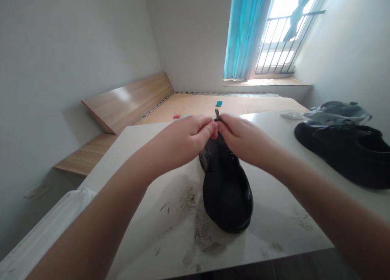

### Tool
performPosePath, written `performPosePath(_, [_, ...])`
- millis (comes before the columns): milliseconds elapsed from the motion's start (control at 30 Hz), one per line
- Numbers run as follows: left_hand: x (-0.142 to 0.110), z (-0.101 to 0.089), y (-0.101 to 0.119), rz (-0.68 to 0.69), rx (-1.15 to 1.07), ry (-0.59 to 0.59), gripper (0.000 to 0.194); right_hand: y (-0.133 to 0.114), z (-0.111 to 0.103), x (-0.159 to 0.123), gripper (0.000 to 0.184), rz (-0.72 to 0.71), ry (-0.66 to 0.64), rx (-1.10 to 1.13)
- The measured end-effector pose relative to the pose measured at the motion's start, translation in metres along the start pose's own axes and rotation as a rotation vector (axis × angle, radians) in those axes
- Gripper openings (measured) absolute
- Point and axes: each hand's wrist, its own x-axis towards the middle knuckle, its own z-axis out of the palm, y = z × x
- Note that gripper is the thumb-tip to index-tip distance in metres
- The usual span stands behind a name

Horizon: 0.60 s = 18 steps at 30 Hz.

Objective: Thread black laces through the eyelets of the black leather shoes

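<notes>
Left hand (183,140) and right hand (245,140) pinch a black shoe's (227,194) lace (217,115), fingers (210,129) clenched.

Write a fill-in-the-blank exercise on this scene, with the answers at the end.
The shoe on the white table is ____.
Above it, the left hand and right hand pinch its ____.
A second shoe lies to the ____ of it.
The curtain at the window is ____.
Answers: black, lace, right, blue.

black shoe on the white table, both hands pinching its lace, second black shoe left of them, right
No: the second black shoe lies right of the hands, as the head view shows. The left hand and right hand pinch the lace of the black shoe on the white table.
</notes>
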Motion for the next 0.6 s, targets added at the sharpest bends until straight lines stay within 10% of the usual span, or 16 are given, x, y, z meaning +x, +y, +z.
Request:
performPosePath(133, [0.001, 0.003, -0.002, -0.009, 0.096, -0.093, 0.032, -0.002, 0.006, -0.023, 0.025, -0.092, -0.216, -0.407])
performPosePath(300, [0.001, 0.01, -0.003, -0.032, 0.196, -0.146, 0.029, -0.018, -0.006, -0.052, 0.034, -0.188, -0.256, -0.348])
performPosePath(600, [0.008, 0.036, -0.003, 0.155, 0.475, -0.214, 0.026, -0.005, -0.015, -0.093, 0.023, -0.447, 0.061, -0.355])
